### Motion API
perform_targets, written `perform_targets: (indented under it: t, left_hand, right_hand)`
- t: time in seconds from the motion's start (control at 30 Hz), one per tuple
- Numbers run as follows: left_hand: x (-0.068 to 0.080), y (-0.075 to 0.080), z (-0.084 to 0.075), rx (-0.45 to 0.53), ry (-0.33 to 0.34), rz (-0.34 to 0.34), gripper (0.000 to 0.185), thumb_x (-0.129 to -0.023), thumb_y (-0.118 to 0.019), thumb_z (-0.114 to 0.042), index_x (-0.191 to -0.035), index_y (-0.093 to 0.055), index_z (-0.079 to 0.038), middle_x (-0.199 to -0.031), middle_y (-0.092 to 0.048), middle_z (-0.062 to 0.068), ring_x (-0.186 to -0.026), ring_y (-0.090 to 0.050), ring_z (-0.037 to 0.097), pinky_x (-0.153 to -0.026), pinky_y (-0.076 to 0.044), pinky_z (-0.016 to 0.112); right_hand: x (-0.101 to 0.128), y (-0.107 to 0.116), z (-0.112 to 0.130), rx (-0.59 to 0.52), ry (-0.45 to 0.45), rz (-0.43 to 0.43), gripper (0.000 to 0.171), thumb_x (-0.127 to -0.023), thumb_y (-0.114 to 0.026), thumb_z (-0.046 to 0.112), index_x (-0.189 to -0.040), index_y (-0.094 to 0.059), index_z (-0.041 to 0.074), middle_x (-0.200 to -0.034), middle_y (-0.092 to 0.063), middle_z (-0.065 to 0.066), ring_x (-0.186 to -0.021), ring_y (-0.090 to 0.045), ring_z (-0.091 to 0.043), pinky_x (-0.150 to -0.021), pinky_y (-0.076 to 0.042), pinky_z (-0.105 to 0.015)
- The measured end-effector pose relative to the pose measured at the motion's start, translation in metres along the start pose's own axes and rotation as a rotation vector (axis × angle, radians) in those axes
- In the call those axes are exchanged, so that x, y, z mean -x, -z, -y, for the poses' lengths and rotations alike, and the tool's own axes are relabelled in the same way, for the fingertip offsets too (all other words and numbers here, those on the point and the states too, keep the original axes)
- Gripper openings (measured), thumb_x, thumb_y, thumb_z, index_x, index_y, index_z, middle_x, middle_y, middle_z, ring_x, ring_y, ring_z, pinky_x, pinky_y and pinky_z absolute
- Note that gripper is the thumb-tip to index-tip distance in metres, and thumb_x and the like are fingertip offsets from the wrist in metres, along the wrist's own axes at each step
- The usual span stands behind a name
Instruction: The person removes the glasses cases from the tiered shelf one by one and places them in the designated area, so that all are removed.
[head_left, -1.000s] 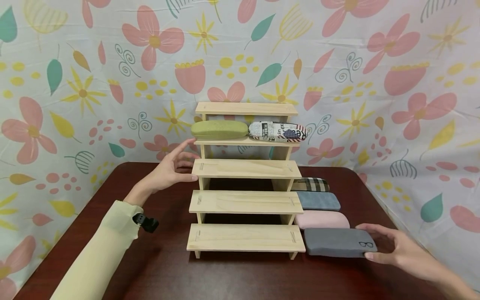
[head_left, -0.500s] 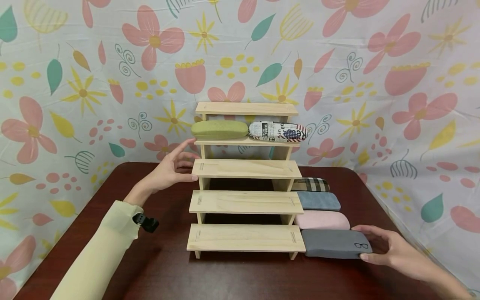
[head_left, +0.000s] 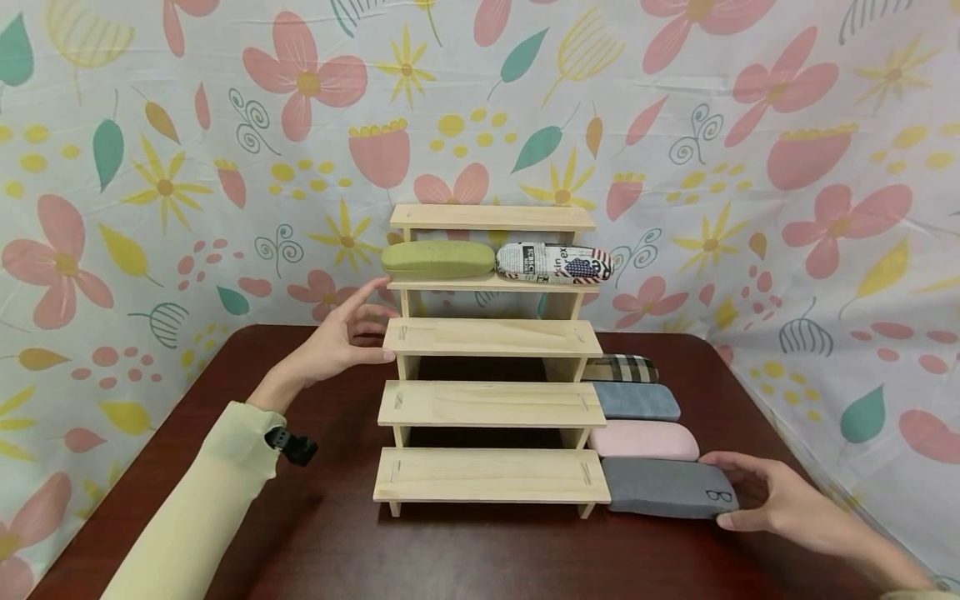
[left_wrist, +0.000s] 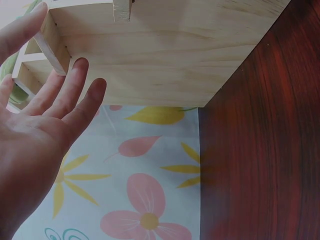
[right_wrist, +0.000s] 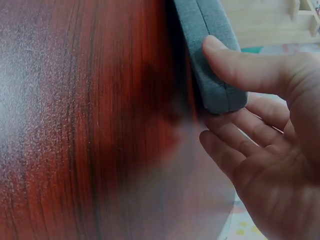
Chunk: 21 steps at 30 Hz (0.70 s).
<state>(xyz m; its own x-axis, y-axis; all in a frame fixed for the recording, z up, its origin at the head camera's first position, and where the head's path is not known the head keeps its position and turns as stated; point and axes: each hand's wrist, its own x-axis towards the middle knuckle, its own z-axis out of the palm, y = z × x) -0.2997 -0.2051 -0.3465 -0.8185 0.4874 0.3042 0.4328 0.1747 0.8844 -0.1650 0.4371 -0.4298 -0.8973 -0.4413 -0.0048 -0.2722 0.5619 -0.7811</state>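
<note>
A wooden stepped shelf [head_left: 491,404] stands mid-table. My left hand [head_left: 352,333] rests with straight fingers against its left side, by the third step; the left wrist view shows the hand [left_wrist: 55,100] flat beside the wood [left_wrist: 165,55]. My right hand [head_left: 742,492] pinches the right end of a grey glasses case [head_left: 663,487] lying on the table against the shelf's lower right corner. In the right wrist view the thumb [right_wrist: 235,65] lies on one side of the case [right_wrist: 205,25] and the fingers [right_wrist: 235,140] curl round the other.
A green case [head_left: 437,259] and a newspaper-print case [head_left: 553,263] lie on the shelf's second step from the top. Pink [head_left: 643,440], blue [head_left: 637,402] and plaid [head_left: 621,368] cases lie in a row behind the grey one. A floral cloth backs the dark table [head_left: 480,554].
My right hand has slid the grey case a little to the left, up against the shelf. The left hand has not moved.
</note>
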Motion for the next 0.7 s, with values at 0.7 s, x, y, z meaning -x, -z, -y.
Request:
perform_targets:
  t: [0.7]
  left_hand:
    - [0.0004,0.0002,-0.0015,-0.007,0.001,0.0,0.107,-0.09,-0.081,0.003,-0.17,-0.02,-0.03,-0.148,-0.052,0.021,-0.129,-0.058,0.041,-0.101,-0.05,0.058]
  right_hand:
    - [-0.0095,0.0012,-0.0079,0.054,0.004,0.016,0.075,-0.08,-0.093,0.009,-0.142,-0.055,-0.01,-0.129,-0.064,0.001,-0.104,-0.061,-0.002,-0.078,-0.055,-0.024]
